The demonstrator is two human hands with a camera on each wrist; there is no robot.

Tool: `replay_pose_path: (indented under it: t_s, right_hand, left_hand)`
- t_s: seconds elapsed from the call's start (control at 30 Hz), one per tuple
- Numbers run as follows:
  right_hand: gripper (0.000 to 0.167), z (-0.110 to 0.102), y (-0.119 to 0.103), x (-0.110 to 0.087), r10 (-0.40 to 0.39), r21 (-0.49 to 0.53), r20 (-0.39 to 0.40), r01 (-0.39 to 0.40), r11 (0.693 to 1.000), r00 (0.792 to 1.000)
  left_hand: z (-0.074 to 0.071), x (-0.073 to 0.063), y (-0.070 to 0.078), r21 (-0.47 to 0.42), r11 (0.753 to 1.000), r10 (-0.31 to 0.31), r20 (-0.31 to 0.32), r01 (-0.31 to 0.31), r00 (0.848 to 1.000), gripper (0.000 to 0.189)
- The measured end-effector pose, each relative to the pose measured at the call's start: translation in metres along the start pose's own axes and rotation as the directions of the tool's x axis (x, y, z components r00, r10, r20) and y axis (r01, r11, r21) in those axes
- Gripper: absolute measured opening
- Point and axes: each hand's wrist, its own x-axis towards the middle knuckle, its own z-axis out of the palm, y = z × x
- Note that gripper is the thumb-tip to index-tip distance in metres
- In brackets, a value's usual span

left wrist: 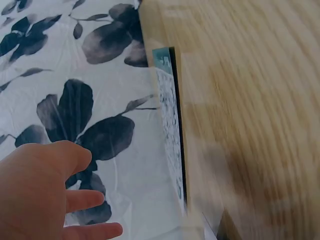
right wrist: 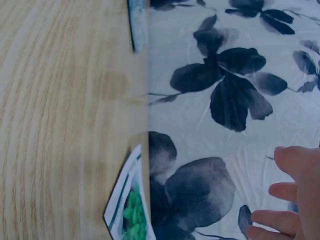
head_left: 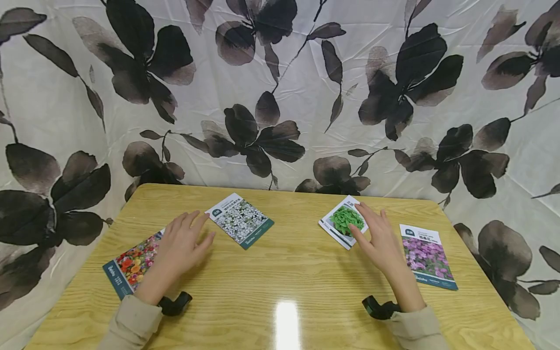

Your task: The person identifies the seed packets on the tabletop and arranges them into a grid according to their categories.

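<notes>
Lying left of the right grip (head_left: 379,243), partly hidden: green-leaf packet (head_left: 341,221).

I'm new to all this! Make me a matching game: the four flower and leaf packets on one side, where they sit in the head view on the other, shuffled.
1. Red-orange packet
2. White packet
3. Green packet
4. Purple packet

A. Rightmost of the four
B. Second from left
C. Third from left, partly covered by the right hand
D. Leftmost of the four

Right pairs: 1-D, 2-B, 3-C, 4-A
</notes>
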Motion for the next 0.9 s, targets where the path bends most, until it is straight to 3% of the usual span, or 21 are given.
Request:
replay_pose_path:
  t_s: [0.47, 0.9]
  right_hand:
    - [0.054, 0.010, -0.002, 0.013, -0.014, 0.058, 0.023, 0.013, 0.998, 1.000]
    - [0.054, 0.017, -0.011, 0.027, -0.040, 0.078, 0.051, 0.035, 0.996, 0.998]
  left_hand:
    - [-0.002, 0.006, -0.010, -0.046, 0.998, -0.048, 0.037, 0.050, 0.998, 0.049]
    - [0.002, 0.009, -0.008, -0.063, 0.997, -0.045, 0.060, 0.049, 0.997, 0.051]
